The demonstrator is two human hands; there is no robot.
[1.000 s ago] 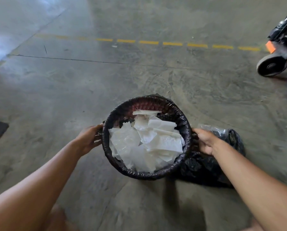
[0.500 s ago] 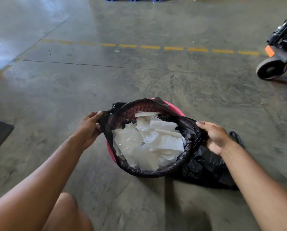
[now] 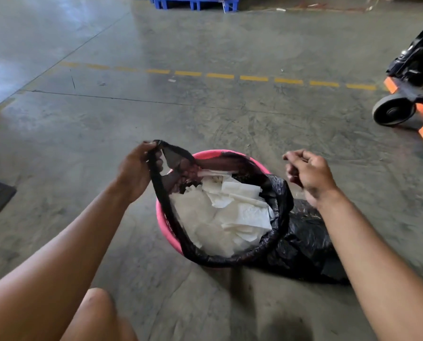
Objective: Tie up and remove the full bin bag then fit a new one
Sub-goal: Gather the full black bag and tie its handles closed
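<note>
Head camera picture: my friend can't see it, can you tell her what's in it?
A person's left hand lifts one side of a black bin bag full of white paper off a pink bin on a concrete floor. The right hand hovers beside it, holding nothing. Another black bag lies next to the bin.

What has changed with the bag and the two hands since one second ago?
The left hand has pulled the black bag's rolled edge up off the pink bin and holds it raised. The right hand has let go and hangs clear. The white paper and the second black bag lie as before.
</note>
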